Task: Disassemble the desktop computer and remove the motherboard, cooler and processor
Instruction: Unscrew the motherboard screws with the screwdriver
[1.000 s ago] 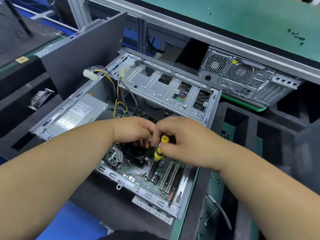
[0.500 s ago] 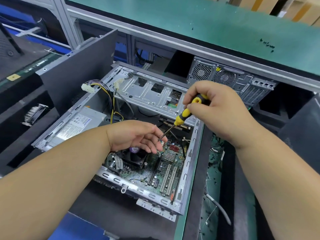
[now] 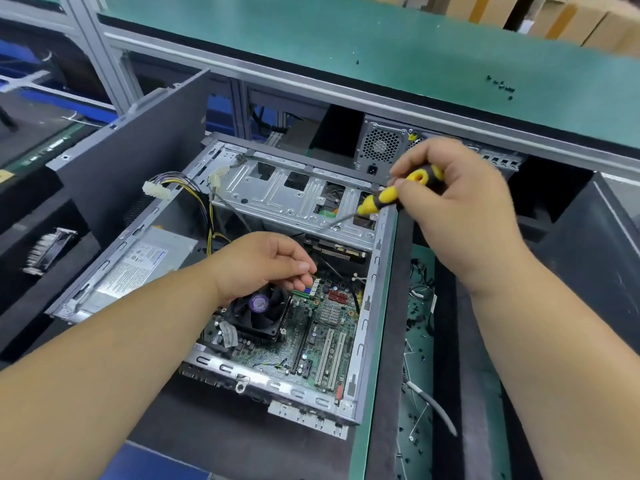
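Two hands over case: right hand grips screwdriver, shaft slanting down-left toward cooler on board. Left hand nearer, just above fan, fingers curled (holding something? cannot tell).

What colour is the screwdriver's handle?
Yellow and black, seen in the head view: screwdriver in the right hand.

Bright, even overhead light fills the scene, with soft shadows and dim recesses under the green shelf. The right hand and the screwdriver it grips are smeared by motion blur, while the motherboard is fairly sharp. Wide-angle distortion bends straight lines toward the edges.
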Demonstrator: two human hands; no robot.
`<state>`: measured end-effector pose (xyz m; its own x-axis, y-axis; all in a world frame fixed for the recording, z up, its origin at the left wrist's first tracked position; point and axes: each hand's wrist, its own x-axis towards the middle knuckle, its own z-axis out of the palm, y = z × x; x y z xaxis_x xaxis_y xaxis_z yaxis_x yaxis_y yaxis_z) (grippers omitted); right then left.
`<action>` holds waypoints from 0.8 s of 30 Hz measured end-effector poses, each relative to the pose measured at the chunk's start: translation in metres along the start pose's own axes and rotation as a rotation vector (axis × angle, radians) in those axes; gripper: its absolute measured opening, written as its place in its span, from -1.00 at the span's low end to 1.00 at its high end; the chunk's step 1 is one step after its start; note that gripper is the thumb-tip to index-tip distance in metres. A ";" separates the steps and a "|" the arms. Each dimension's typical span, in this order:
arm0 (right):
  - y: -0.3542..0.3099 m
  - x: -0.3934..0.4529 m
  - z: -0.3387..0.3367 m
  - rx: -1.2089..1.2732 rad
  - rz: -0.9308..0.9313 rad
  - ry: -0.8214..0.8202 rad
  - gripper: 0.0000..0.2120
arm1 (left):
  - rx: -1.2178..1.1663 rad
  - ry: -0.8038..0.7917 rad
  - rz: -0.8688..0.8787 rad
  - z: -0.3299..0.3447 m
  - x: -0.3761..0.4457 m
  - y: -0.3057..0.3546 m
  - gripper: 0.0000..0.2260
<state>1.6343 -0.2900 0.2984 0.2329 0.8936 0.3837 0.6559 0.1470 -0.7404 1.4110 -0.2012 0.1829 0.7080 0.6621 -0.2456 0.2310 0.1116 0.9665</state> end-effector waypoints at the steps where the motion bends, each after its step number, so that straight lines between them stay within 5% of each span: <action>1: 0.003 0.000 -0.004 0.000 0.006 0.053 -0.89 | 0.045 0.016 0.021 0.004 0.001 0.006 -0.90; 8: 0.018 -0.008 -0.025 -0.021 0.038 0.229 -0.93 | 0.453 0.053 0.197 0.053 0.020 0.057 -0.95; 24: 0.056 -0.050 -0.073 0.002 0.159 0.266 -0.92 | 0.860 -0.366 0.227 0.181 0.048 0.059 -0.93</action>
<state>1.7115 -0.3570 0.2780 0.5123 0.7632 0.3938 0.5947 0.0156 -0.8038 1.5797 -0.2969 0.2141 0.9269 0.3125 -0.2079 0.3701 -0.6687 0.6449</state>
